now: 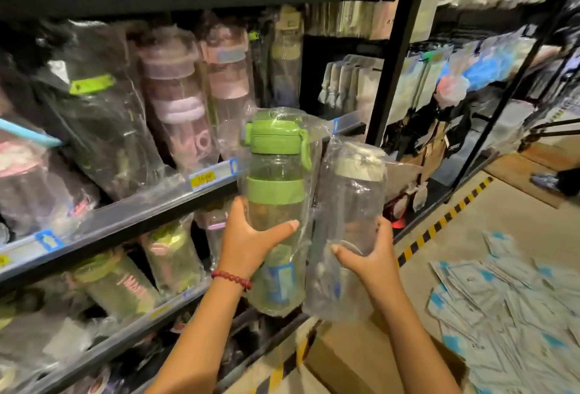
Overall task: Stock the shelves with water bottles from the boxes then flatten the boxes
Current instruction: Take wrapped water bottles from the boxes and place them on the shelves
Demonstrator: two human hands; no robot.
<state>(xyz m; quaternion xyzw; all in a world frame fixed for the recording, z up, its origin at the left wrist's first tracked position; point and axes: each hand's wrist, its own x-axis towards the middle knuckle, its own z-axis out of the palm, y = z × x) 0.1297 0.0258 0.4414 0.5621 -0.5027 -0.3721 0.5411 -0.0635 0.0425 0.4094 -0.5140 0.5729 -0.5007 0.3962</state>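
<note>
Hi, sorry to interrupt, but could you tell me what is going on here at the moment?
A person is stocking shelves with wrapped water bottles. The left hand grips a green-lidded bottle, and the right hand grips a grey-lidded bottle. Both bottles are held upright in front of the middle shelf, not yet placed. An open cardboard box sits on the floor below.

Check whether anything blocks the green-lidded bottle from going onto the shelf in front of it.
The left hand holds the green-lidded bottle just in front of the middle shelf. That shelf is already crowded with wrapped bottles standing at its front edge; the only visible gap is a narrow dark one at its right end.
</note>
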